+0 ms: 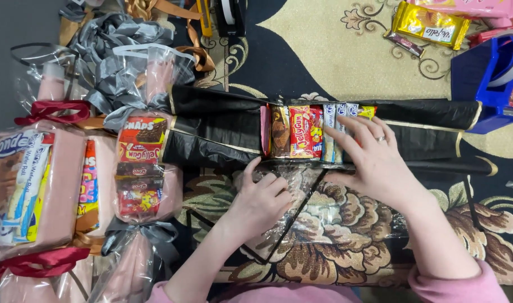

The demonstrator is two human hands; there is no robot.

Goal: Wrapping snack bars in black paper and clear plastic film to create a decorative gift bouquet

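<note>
On patterned carpet (pixel 346 50), both hands' grip flat, open: left hand (pixel 262 199) on cellophane (pixel 295 185), right hand (pixel 374 160) on snack packs (pixel 304 132)

Bright, even light; sharp focus.

Home floor, patterned floral carpet (pixel 346 241), wrapped snack gift bundles (pixel 141 163), ribbons (pixel 107 33), tape dispenser (pixel 486 73)

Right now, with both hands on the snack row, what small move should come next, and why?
Probably fold the clear wrap up over the snack packets. The packets stand in a row on the black sheet, the right hand steadies them from above, and the left hand already presses the loose wrap lying flat below them.
</note>
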